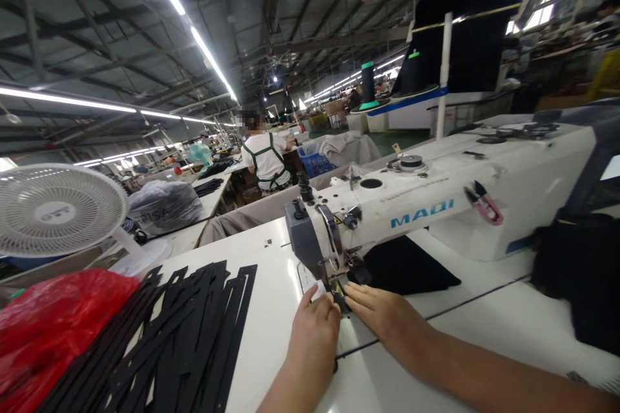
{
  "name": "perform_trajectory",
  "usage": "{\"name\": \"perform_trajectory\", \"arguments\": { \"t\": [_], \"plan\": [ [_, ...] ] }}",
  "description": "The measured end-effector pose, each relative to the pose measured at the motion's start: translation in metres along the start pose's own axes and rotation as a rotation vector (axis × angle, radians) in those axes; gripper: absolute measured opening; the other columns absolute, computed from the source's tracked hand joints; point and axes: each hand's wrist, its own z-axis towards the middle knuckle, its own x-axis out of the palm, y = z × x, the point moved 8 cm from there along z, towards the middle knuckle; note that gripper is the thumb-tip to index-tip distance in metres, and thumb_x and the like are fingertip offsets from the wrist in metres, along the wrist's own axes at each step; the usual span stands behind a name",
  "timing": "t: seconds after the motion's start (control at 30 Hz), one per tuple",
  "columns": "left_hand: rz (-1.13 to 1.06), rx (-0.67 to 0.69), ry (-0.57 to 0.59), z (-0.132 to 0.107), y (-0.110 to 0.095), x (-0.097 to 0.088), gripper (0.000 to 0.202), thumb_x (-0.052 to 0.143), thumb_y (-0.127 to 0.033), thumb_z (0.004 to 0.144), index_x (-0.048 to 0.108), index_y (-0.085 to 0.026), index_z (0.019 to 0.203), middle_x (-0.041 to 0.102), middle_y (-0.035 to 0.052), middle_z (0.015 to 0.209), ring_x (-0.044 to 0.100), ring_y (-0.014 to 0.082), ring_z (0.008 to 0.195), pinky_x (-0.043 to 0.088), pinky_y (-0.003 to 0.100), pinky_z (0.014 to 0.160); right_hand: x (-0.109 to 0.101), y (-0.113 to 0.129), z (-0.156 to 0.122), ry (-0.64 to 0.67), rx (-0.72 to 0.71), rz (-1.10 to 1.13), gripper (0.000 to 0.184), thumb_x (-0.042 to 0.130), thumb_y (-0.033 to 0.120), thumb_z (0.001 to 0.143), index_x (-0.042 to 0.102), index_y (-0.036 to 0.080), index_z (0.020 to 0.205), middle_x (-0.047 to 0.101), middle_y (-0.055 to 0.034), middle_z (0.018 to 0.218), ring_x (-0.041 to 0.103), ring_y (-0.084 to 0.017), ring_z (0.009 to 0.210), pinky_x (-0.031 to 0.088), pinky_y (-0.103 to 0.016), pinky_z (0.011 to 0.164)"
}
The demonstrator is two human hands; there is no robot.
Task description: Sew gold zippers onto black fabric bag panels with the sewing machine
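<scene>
My left hand (314,329) is at the needle area of a white sewing machine (421,200), with its index finger stretched forward and the other fingers curled in at a small black fabric piece (341,300). From the right, my right hand (387,313) reaches in with its fingers extended and lying flat beside the presser foot (336,274). Both sets of fingertips are close to the foot; the exact grip beneath them is hidden. Behind my right hand, a larger black fabric panel (407,268) lies under the machine arm.
Black strips (194,329) are piled at left beside a red plastic bag (58,322). A white fan (58,213) stands behind them. Pink-handled thread snips (487,206) rest against the machine. Black cloth (581,277) lies at right. A person (266,155) sits ahead.
</scene>
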Motion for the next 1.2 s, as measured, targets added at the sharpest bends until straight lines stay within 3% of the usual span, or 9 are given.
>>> {"name": "perform_trajectory", "arguments": {
  "t": [0.2, 0.47, 0.83, 1.07, 1.2],
  "plan": [
    [0.033, 0.001, -0.029, 0.004, 0.007, 0.007, 0.018, 0.043, -0.005, 0.085, 0.057, -0.014, 0.081, 0.067, 0.0079, 0.083, 0.064, 0.0178, 0.083, 0.051, 0.037, 0.085, -0.009, 0.000, 0.009, 0.037, 0.002, 0.060, 0.029, 0.040, 0.005, 0.086, 0.061, 0.023, 0.097, 0.065, -0.0028, 0.093, 0.063, -0.019, 0.085, 0.054, -0.031, 0.075],
    [0.052, -0.016, -0.058, 0.004, 0.009, 0.009, 0.022, 0.040, -0.002, 0.085, 0.057, -0.014, 0.078, 0.067, 0.0070, 0.079, 0.065, 0.0168, 0.076, 0.053, 0.035, 0.080, -0.020, 0.007, 0.015, 0.054, -0.064, 0.021, 0.034, 0.034, -0.001, 0.084, 0.060, 0.018, 0.097, 0.065, -0.0055, 0.096, 0.063, -0.018, 0.082, 0.054, -0.029, 0.069],
    [0.051, -0.094, -0.100, 0.004, 0.014, 0.008, 0.017, 0.045, -0.004, 0.084, 0.058, -0.013, 0.078, 0.068, 0.0076, 0.085, 0.065, 0.0188, 0.081, 0.053, 0.036, 0.081, -0.035, 0.010, 0.022, 0.039, -0.074, 0.020, 0.038, 0.031, 0.001, 0.084, 0.062, 0.015, 0.101, 0.067, -0.0085, 0.095, 0.065, -0.019, 0.081, 0.055, -0.030, 0.070],
    [-0.025, -0.144, -0.114, 0.000, 0.019, 0.009, 0.019, 0.048, -0.002, 0.082, 0.061, -0.016, 0.082, 0.070, 0.0056, 0.092, 0.066, 0.0183, 0.083, 0.054, 0.034, 0.080, -0.026, 0.013, 0.019, 0.049, -0.079, -0.034, 0.032, 0.038, 0.000, 0.082, 0.062, 0.014, 0.099, 0.067, -0.0092, 0.094, 0.064, -0.020, 0.082, 0.054, -0.031, 0.073],
    [-0.034, -0.180, -0.130, 0.001, 0.020, -0.001, 0.020, 0.051, -0.002, 0.078, 0.064, -0.018, 0.080, 0.071, 0.0041, 0.090, 0.066, 0.0187, 0.079, 0.055, 0.032, 0.073, -0.029, 0.012, 0.021, 0.091, -0.049, -0.044, 0.031, 0.041, 0.001, 0.079, 0.063, 0.015, 0.097, 0.066, -0.0093, 0.100, 0.063, -0.020, 0.084, 0.052, -0.032, 0.074]
  ]
}}
